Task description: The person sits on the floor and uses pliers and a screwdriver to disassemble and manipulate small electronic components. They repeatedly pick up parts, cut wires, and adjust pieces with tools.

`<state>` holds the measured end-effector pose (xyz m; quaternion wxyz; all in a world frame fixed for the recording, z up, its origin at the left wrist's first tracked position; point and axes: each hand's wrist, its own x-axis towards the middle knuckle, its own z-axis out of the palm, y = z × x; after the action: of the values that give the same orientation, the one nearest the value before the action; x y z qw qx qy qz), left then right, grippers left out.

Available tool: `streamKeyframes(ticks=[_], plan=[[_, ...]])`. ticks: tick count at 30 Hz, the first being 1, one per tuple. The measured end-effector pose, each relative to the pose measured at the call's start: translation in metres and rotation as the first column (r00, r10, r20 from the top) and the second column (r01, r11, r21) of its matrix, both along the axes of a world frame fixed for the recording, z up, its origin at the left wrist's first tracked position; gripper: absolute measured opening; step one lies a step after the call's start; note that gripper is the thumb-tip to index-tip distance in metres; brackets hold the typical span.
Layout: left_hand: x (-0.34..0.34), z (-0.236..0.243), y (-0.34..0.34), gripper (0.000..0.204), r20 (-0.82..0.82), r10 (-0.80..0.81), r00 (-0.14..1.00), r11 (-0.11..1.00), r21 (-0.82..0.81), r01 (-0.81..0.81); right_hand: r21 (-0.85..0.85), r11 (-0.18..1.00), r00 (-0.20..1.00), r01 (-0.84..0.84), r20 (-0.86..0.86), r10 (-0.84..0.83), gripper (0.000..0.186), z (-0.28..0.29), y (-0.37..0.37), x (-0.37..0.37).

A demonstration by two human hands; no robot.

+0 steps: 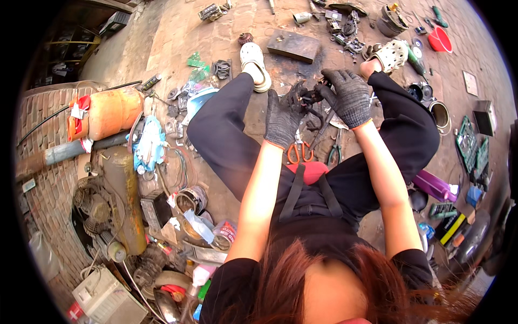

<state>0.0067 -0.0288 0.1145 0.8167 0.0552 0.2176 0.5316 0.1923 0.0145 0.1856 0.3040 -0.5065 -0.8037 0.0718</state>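
Observation:
Both my hands wear dark grey knit gloves with orange cuffs and are raised between my knees. A small black, greasy-looking mechanical part [309, 98] is between them; its exact kind cannot be made out. My left hand [284, 117] has its fingers curled round the part's left side. From the right, my right hand [348, 99] grips it with bent fingers. Below the hands, orange-handled scissors [300, 153] and green-handled pliers [335, 151] lie on the ground. A dark bar-like tool [324, 127] slants beneath my right hand.
A flat metal block [294, 46] lies ahead of my feet, near scattered metal parts [348, 32]. At left are an orange gas cylinder [113, 113], a blue cloth [150, 144] and piled scrap. A red bowl [440, 40], green tool case [468, 144] and purple bottle [434, 186] lie right.

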Motion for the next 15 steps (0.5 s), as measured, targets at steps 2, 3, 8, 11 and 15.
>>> streamKeyframes(ticks=[2,3,8,11,15], plan=[[0.015,0.018,-0.003,0.081,-0.1,0.035,0.994,0.999,0.021,-0.033,-0.03,0.998,0.997,0.057,0.059,-0.055,0.03,-0.007,0.001,-0.001],[0.017,0.013,-0.004,0.08,-0.224,0.022,0.974,0.998,0.063,-0.008,-0.041,0.996,0.994,0.078,0.085,-0.074,0.03,-0.009,0.001,-0.004],[0.02,-0.01,-0.001,0.079,-0.369,0.063,0.927,0.987,0.161,-0.003,-0.059,0.989,0.983,0.134,0.133,-0.126,0.029,-0.017,-0.002,-0.006],[0.018,0.006,0.003,0.073,-0.046,-0.021,0.999,0.992,0.127,0.027,-0.108,0.989,0.995,0.1,-0.014,-0.102,0.027,-0.013,-0.004,-0.004],[0.014,-0.016,0.007,0.053,-0.464,-0.074,0.883,0.944,0.253,0.212,-0.206,0.961,0.88,-0.187,-0.47,0.071,0.034,-0.015,-0.006,-0.007]])
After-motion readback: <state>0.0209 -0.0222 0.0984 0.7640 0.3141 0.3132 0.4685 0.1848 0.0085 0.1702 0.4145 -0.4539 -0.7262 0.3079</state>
